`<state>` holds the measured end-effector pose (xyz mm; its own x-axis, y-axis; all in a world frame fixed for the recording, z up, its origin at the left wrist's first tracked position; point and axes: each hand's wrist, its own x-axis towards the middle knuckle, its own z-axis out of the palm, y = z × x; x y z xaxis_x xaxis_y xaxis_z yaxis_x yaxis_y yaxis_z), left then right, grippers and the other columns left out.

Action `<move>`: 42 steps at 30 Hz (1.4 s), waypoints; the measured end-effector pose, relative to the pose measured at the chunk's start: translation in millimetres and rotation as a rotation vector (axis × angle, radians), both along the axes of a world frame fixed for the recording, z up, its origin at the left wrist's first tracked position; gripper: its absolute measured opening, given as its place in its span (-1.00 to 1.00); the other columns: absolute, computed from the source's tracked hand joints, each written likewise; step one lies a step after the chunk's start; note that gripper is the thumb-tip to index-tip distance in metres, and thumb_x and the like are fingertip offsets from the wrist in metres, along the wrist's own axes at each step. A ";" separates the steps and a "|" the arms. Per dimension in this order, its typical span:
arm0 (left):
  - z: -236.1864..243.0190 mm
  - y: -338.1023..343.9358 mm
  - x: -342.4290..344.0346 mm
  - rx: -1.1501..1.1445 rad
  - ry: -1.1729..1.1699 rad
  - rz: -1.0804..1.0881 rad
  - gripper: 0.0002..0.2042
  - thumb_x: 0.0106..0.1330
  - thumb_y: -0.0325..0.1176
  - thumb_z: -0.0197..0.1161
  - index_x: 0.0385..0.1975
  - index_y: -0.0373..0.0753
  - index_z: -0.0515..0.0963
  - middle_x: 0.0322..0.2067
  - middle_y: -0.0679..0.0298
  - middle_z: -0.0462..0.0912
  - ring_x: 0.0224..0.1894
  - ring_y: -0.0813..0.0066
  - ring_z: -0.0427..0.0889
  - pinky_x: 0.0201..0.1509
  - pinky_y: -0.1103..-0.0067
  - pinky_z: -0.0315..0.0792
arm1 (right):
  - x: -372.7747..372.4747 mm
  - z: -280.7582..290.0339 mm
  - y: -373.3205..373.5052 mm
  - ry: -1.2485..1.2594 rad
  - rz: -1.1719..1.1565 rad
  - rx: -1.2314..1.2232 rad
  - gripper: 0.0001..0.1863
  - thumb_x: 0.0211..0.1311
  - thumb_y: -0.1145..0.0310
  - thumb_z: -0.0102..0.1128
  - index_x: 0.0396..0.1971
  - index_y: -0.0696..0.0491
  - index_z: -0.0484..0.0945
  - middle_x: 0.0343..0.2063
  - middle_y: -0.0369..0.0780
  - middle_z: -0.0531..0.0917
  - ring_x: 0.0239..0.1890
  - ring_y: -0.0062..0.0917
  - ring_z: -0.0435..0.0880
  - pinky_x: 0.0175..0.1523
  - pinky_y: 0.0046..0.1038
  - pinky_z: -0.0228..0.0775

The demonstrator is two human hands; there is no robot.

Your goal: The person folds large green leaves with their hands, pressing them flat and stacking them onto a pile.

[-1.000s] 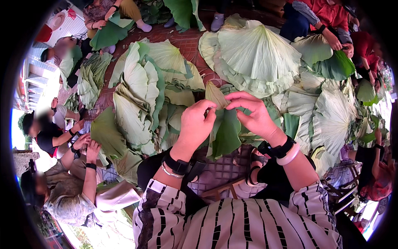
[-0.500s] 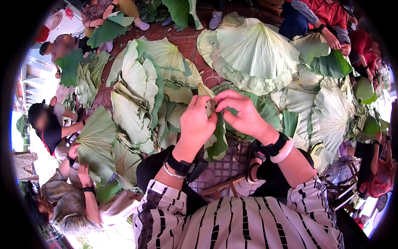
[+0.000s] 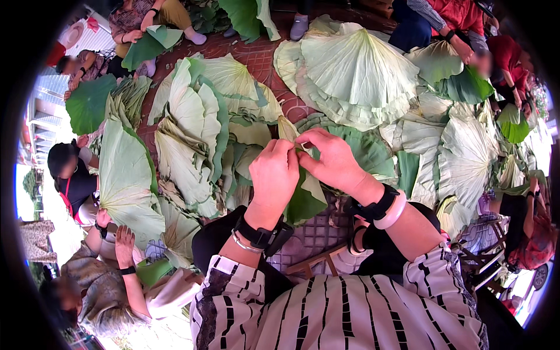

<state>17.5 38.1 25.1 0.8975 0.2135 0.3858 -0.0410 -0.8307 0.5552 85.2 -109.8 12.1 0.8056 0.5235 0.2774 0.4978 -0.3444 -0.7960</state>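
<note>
Leaf, broad, green and folded, hangs right of the pale-green, layered leaf stack. Bare left hand pinches its upper edge; bare right hand curls nearly closed, hold unclear. Short, even pinches should limit tearing.

On the paving, a lotus-leaf stack lay left of a lotus-leaf pile, both beyond the held lotus leaf.

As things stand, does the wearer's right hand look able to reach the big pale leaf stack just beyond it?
Probably yes: though the right hand is busy at a hanging leaf, only green leaves seem to lie between it and the big pale leaf stack.
</note>
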 end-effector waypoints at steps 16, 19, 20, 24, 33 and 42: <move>-1.0 -2.2 1.6 -0.120 -0.063 -0.116 -0.92 0.21 -0.54 0.30 -0.33 -0.24 0.59 -0.40 0.15 0.64 -0.43 0.08 0.67 -0.37 0.33 0.54 | 10.1 -3.7 -7.9 -0.117 0.022 0.057 -0.90 0.13 0.50 0.22 -0.35 0.10 0.67 -0.39 -0.11 0.70 -0.35 -0.12 0.71 -0.25 -0.18 0.58; -4.4 0.9 3.0 -0.239 -0.068 -0.120 -0.90 0.21 -0.55 0.30 -0.30 -0.24 0.61 -0.37 0.16 0.67 -0.43 0.09 0.68 -0.36 0.37 0.54 | 15.3 -0.6 -12.4 0.033 0.089 0.090 -0.84 0.14 0.55 0.28 -0.25 0.16 0.68 -0.37 -0.09 0.72 -0.33 -0.16 0.74 -0.23 -0.30 0.57; -5.3 1.2 3.4 -0.283 -0.071 -0.115 -0.90 0.22 -0.56 0.30 -0.30 -0.24 0.61 -0.36 0.16 0.69 -0.42 0.09 0.69 -0.36 0.37 0.55 | 15.1 -0.3 -12.5 0.033 0.077 0.063 -0.83 0.14 0.54 0.29 -0.24 0.14 0.68 -0.35 -0.09 0.72 -0.32 -0.17 0.75 -0.21 -0.30 0.58; -4.0 0.7 5.1 -0.236 -0.092 -0.121 -0.90 0.23 -0.56 0.30 -0.29 -0.24 0.60 -0.36 0.17 0.69 -0.43 0.10 0.69 -0.36 0.37 0.55 | 2.9 8.4 -6.1 -0.051 -0.031 -0.036 -0.82 0.12 0.43 0.26 -0.26 0.05 0.67 -0.28 -0.12 0.73 -0.25 -0.11 0.74 -0.17 -0.15 0.60; 0.2 -1.3 3.7 -0.221 -0.020 -0.157 -0.87 0.22 -0.65 0.29 -0.26 -0.34 0.62 -0.36 0.12 0.68 -0.37 0.27 0.72 -0.24 0.50 0.57 | 9.0 -4.8 -10.9 -0.124 -0.047 -0.157 -0.80 0.10 0.40 0.25 -0.25 0.05 0.66 -0.30 -0.10 0.72 -0.30 -0.12 0.73 -0.19 -0.12 0.60; 2.2 -4.7 3.0 0.052 0.244 -0.016 -0.69 0.14 -0.37 0.40 -0.13 -0.21 0.54 -0.19 0.17 0.68 -0.21 0.07 0.72 -0.21 0.25 0.59 | 0.5 -12.1 -3.4 -0.276 -0.085 -0.238 -0.88 0.07 0.46 0.27 -0.35 0.04 0.62 -0.39 -0.18 0.69 -0.39 -0.17 0.72 -0.31 -0.19 0.61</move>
<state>20.4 33.4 27.2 0.9687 0.1836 0.1671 0.0754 -0.8589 0.5066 85.7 -113.1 0.1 0.7606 0.5342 0.3688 0.6444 -0.5527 -0.5284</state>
